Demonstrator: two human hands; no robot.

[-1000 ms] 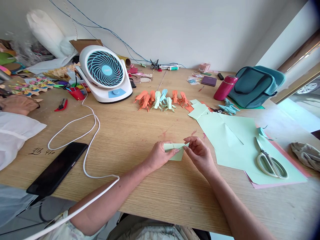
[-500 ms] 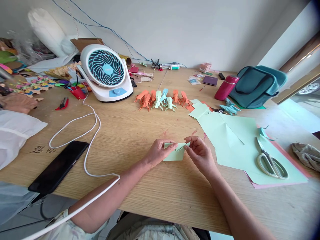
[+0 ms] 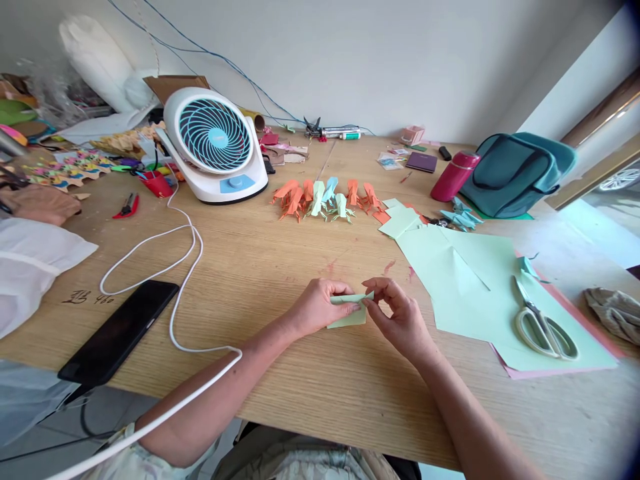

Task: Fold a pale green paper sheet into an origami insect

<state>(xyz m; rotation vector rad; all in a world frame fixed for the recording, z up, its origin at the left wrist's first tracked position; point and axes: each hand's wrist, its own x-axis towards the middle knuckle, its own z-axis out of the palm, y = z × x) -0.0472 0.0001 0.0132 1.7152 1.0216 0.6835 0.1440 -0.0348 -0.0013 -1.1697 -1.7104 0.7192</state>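
my left hand (image 3: 320, 308) pinches the left end of the small folded pale green paper square (image 3: 349, 312); it lies between both hands on the wooden desk (image 3: 280, 267), long axis left to right; my right hand (image 3: 400, 319) pinches its raised right corner.

Fan (image 3: 216, 143) sits far left on my table (image 3: 280, 267), its white cable (image 3: 170, 267) looping past the phone (image 3: 119, 331). Paper figures (image 3: 327, 197) line up mid-table. Scissors (image 3: 543, 325) lie on green sheets (image 3: 465, 280) at right; flask (image 3: 454, 176) leans beside the teal bag (image 3: 517, 172).
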